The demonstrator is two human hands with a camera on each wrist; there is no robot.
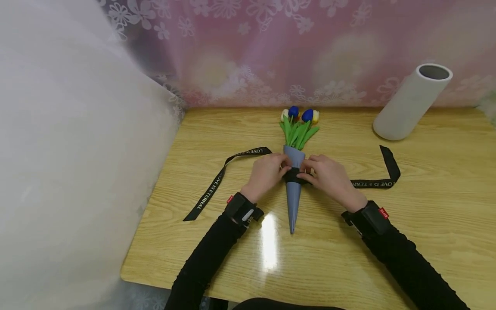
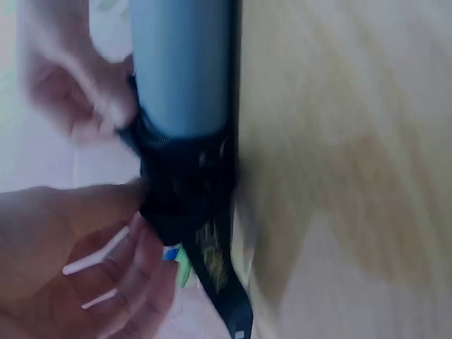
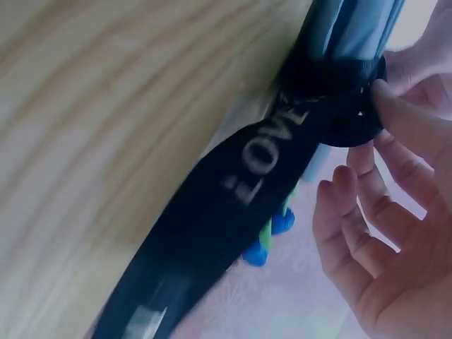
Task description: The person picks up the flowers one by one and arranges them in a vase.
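A narrow grey-blue paper cone (image 1: pixel 293 202) lies on the table with blue and white tulips (image 1: pixel 300 114) and green leaves poking from its wide end. Black ribbon (image 1: pixel 293 175) printed with white lettering wraps the cone's upper part, its two tails stretching out to the left and right. My left hand (image 1: pixel 268 174) pinches the ribbon at the cone's left side; its thumb and finger close on the black band in the left wrist view. From the other side my right hand (image 1: pixel 329 177) pinches the ribbon (image 3: pixel 353 116) between thumb and fingertip, the other fingers loosely bent.
A white vase (image 1: pixel 410 103) stands at the back right of the wooden table (image 1: pixel 438 206). Behind the table hangs a pink floral curtain (image 1: pixel 255 56). White fabric (image 1: pixel 77 150) fills the left side, close to the table's edge.
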